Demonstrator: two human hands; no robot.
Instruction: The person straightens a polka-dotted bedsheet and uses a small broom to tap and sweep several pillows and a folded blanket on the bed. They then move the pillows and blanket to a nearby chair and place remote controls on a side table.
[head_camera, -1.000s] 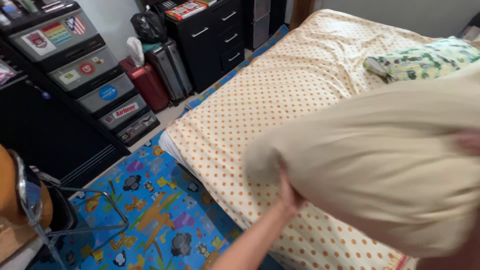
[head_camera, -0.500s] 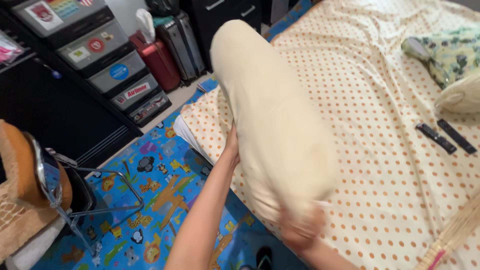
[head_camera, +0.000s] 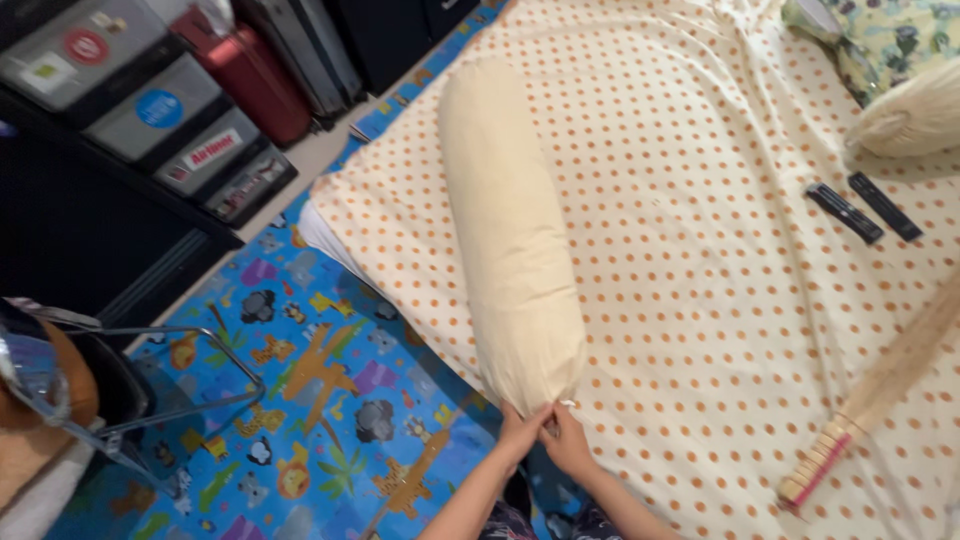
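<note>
A long cream bolster pillow (head_camera: 505, 220) lies on the bed along the left side of the orange-dotted sheet (head_camera: 700, 260). Its near end points toward me at the mattress edge. My left hand (head_camera: 522, 433) and my right hand (head_camera: 568, 443) meet at that near end, both pinching the gathered fabric of the cover. The fingers are closed on the cloth, the two hands touching each other.
Two black remotes (head_camera: 862, 210) lie on the sheet at the right, near a cream pillow (head_camera: 915, 120) and a green patterned pillow (head_camera: 890, 35). A straw broom (head_camera: 880, 385) rests at the lower right. Left of the bed: animal-print floor mat (head_camera: 300, 400), metal chair (head_camera: 90, 390), drawers, suitcases.
The bolster was lifted and swung above the bed; now it lies flat on the sheet. Both hands moved from its side and underside to its near end.
</note>
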